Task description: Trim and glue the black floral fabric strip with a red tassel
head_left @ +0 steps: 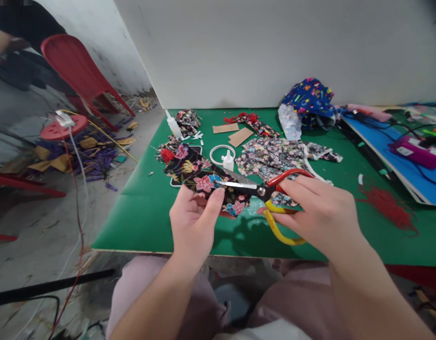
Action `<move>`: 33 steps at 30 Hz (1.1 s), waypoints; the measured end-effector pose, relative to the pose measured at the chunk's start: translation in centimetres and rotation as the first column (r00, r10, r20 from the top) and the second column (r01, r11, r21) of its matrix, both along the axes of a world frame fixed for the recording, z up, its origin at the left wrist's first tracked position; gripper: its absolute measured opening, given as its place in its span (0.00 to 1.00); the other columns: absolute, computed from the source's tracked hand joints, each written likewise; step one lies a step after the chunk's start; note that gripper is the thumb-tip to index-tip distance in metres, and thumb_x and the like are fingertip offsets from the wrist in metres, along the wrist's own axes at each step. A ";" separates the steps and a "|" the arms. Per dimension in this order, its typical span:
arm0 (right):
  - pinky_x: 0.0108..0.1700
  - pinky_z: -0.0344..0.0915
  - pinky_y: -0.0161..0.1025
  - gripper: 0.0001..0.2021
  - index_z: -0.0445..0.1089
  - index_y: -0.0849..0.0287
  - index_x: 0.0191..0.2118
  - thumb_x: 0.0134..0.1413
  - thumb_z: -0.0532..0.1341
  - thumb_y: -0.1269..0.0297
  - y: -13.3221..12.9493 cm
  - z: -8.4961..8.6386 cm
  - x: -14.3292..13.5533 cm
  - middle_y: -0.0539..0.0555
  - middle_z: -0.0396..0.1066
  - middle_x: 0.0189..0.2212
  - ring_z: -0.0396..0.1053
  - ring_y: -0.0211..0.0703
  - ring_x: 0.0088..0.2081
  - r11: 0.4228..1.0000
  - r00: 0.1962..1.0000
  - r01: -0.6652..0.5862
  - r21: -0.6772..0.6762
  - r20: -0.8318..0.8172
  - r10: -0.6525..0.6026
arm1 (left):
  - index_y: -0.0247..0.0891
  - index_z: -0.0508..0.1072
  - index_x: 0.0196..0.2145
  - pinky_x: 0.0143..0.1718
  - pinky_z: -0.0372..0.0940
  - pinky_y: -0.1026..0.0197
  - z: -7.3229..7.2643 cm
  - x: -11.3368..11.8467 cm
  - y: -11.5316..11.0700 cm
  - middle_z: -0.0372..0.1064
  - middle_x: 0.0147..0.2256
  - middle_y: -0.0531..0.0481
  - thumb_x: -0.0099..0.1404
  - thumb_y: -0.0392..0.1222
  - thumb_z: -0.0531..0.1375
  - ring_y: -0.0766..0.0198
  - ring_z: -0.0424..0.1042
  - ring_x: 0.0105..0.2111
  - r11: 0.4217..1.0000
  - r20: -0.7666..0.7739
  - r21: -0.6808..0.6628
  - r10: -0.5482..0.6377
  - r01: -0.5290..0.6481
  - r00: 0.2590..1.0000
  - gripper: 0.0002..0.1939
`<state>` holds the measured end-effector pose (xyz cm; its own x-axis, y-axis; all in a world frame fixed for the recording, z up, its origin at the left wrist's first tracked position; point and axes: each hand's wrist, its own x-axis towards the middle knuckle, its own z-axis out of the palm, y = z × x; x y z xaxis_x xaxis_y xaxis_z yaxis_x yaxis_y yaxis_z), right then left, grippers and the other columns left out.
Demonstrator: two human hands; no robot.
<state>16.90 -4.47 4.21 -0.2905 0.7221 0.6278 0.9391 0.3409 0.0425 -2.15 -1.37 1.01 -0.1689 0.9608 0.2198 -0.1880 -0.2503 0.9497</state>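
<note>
My left hand [194,222] pinches a black floral fabric piece [203,182] above the green table, thumb on top. A red tassel [167,156] shows at the fabric's far left end. In my right hand [320,212] are scissors [260,191] with one red and one yellow handle; their blades point left and lie across the fabric, tips near my left thumb. Whether the blades are parted is hard to tell. Behind them on the table are a small white bottle [228,161], a white ring [212,152] and floral cloth [274,158].
The green table [132,222] holds a glue bottle [173,125], cardboard pieces [241,136], blue patterned cloth [308,97], red threads [388,205] and a purple device [418,152] on a blue board [398,182]. A person [26,23] is near a red chair [76,61] at the left.
</note>
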 end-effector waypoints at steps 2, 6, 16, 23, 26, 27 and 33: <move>0.25 0.52 0.35 0.12 0.69 0.60 0.30 0.50 0.61 0.56 0.0 0.0 0.0 0.51 0.71 0.23 0.67 0.37 0.26 1.000 1.000 0.001 0.005 0.007 -0.001 | 0.41 0.67 0.36 0.15 0.68 0.70 0.0 0.0 0.0 0.72 0.26 0.56 0.56 0.42 0.65 0.68 0.73 0.20 1.000 0.012 -0.007 -0.013 0.014 1.000 0.11; 0.26 0.52 0.34 0.12 0.69 0.60 0.28 0.51 0.60 0.56 0.1 0.0 0.0 0.50 0.71 0.23 0.67 0.37 0.26 1.000 1.000 -0.001 0.016 0.016 0.001 | 0.41 0.67 0.36 0.14 0.68 0.70 0.0 0.0 0.0 0.71 0.25 0.56 0.56 0.42 0.65 0.68 0.72 0.19 1.000 0.006 -0.018 0.001 -0.001 1.000 0.12; 0.24 0.49 0.34 0.12 0.68 0.59 0.27 0.51 0.60 0.54 0.0 -0.1 -0.1 0.49 0.69 0.21 0.65 0.36 0.24 0.999 0.999 0.034 0.037 0.031 -0.035 | 0.40 0.67 0.35 0.15 0.69 0.69 0.1 -0.1 -0.1 0.71 0.26 0.56 0.56 0.43 0.65 0.68 0.72 0.20 0.999 -0.001 -0.035 0.005 -0.005 1.000 0.12; 0.23 0.49 0.33 0.11 0.68 0.58 0.25 0.49 0.62 0.56 0.0 -0.1 0.0 0.47 0.64 0.17 0.63 0.34 0.22 0.998 0.997 0.032 0.049 0.069 -0.035 | 0.41 0.68 0.34 0.14 0.67 0.71 0.1 -0.1 -0.1 0.72 0.26 0.57 0.56 0.41 0.65 0.69 0.73 0.20 1.000 0.028 -0.015 -0.016 0.016 0.999 0.10; 0.24 0.49 0.33 0.11 0.68 0.58 0.25 0.49 0.62 0.55 -0.1 -0.2 0.0 0.47 0.66 0.18 0.64 0.35 0.23 0.998 0.996 0.042 0.040 0.072 -0.045 | 0.40 0.68 0.34 0.17 0.69 0.70 0.2 -0.1 -0.1 0.71 0.25 0.57 0.56 0.41 0.65 0.69 0.72 0.20 1.000 0.012 -0.010 -0.003 0.004 1.000 0.10; 0.24 0.49 0.33 0.11 0.68 0.58 0.25 0.49 0.62 0.55 -0.1 -0.2 0.0 0.47 0.66 0.18 0.64 0.34 0.23 0.998 0.996 0.046 0.039 0.072 -0.049 | 0.40 0.68 0.34 0.17 0.69 0.70 0.2 -0.1 -0.1 0.71 0.25 0.57 0.56 0.41 0.65 0.70 0.72 0.20 1.000 0.007 -0.007 -0.003 0.003 1.000 0.10; 0.23 0.49 0.33 0.12 0.66 0.58 0.24 0.49 0.61 0.55 -0.1 -0.4 0.0 0.46 0.65 0.17 0.65 0.33 0.22 0.998 0.994 0.048 0.033 0.093 -0.051 | 0.40 0.67 0.34 0.15 0.67 0.72 0.1 -0.1 0.0 0.71 0.25 0.57 0.56 0.41 0.65 0.69 0.72 0.20 1.000 0.000 -0.006 -0.006 0.006 1.000 0.10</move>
<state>16.91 -4.56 3.86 -0.3135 0.7179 0.6215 0.9462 0.2915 0.1406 -2.20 -1.36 1.12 -0.1637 0.9630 0.2142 -0.1896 -0.2438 0.9511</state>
